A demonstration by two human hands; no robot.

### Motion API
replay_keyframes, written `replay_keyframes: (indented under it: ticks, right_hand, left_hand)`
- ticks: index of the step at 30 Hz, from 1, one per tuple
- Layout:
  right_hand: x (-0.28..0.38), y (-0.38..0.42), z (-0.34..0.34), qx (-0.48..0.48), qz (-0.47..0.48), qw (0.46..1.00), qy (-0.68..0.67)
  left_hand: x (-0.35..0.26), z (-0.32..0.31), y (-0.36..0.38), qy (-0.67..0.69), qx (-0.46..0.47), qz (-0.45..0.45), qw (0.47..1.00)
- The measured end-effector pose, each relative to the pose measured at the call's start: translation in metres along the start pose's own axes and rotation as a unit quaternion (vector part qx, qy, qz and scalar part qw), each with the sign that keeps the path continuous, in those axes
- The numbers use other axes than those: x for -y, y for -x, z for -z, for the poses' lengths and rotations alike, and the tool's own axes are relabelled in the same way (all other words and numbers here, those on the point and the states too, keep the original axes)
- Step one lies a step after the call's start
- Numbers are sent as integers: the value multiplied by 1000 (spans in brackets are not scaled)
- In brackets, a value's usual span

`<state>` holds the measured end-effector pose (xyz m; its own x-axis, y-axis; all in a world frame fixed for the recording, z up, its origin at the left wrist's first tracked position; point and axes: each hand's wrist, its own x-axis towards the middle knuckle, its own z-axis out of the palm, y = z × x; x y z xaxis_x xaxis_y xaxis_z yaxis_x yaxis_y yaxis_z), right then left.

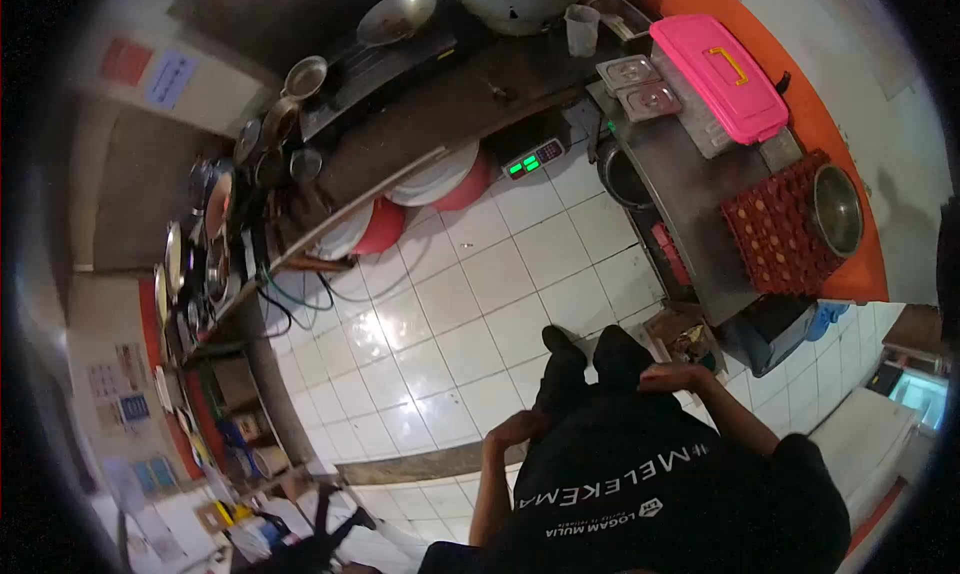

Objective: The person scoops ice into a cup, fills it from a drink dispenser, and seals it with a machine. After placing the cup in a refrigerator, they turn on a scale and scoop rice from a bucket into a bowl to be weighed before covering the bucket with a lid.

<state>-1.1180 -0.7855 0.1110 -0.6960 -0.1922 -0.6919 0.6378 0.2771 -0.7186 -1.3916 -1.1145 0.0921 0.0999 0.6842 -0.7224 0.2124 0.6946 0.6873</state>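
Note:
I look down my own body at a black shirt (640, 484) with white lettering and dark trousers (590, 359) over a white tiled floor (450, 324). My left hand (520, 429) lies against my left hip, fingers loosely apart and holding nothing. My right hand (675, 377) rests palm-down on my right thigh, also empty. Both elbows are bent outward.
A dark counter with a stove (380, 59), a wok (400, 14) and hanging pans runs along the left. Red basins (385, 229) sit under it by a scale (532, 161). The steel table (680, 184) at right bears a pink-lidded box (718, 74), red egg trays (775, 234) and a metal bowl (838, 209).

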Motion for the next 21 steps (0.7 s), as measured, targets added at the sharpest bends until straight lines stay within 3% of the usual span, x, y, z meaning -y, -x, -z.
replay_keyframes:
  ticks: [1, 2, 4, 5, 6, 7, 8, 9, 11, 12, 13, 14, 18, 20, 21]
  right_hand:
    - [9, 7, 9, -33, 48, 996, -72]
    - [28, 12, 20, -36, 46, 995, -82]
    - [59, 7, 45, 73, -16, 991, -109]
    - [46, -3, 38, 6, 79, 994, -76]
    - [47, -16, 45, 50, 76, 994, -58]
    - [53, -27, 55, 96, 73, 992, -41]
    - [54, -37, 64, 101, 72, 991, -45]
    - [54, -46, 70, 119, 51, 990, -49]
    - [58, -64, 71, 147, 33, 986, -76]
    - [59, -71, 74, 198, 36, 976, -81]
    - [58, -76, 78, 248, 37, 965, -84]
    - [23, -83, 25, 220, 14, 967, -127]
    - [36, -100, -3, 148, 67, 975, -151]
    - [46, -127, 8, 341, 52, 932, -108]
    - [58, -140, 35, 343, 42, 931, -117]
  left_hand:
    - [-18, 29, 1, 15, 115, -33, 993]
    - [-63, 56, 20, 102, 124, -15, 987]
    - [-42, 75, 21, 106, 140, -27, 984]
    - [-46, 87, 16, 133, 153, 20, 979]
    - [-49, 100, 10, 159, 163, 68, 971]
    - [-64, 110, 7, 208, 175, 180, 945]
    - [-52, 112, -4, 232, 170, 213, 934]
    - [-39, 115, -18, 235, 173, 218, 931]
    - [-54, 129, -12, -40, 145, 47, 988]
    - [-66, 135, -10, -16, 110, 68, 992]
    - [-78, 136, -10, -82, 106, 144, 980]
    - [-59, 131, 2, -56, 99, 92, 989]
    - [-44, 176, 28, 116, 257, 176, 943]
    - [-32, 191, 24, 154, 304, 203, 918]
    - [-23, 196, 13, 158, 317, 206, 912]
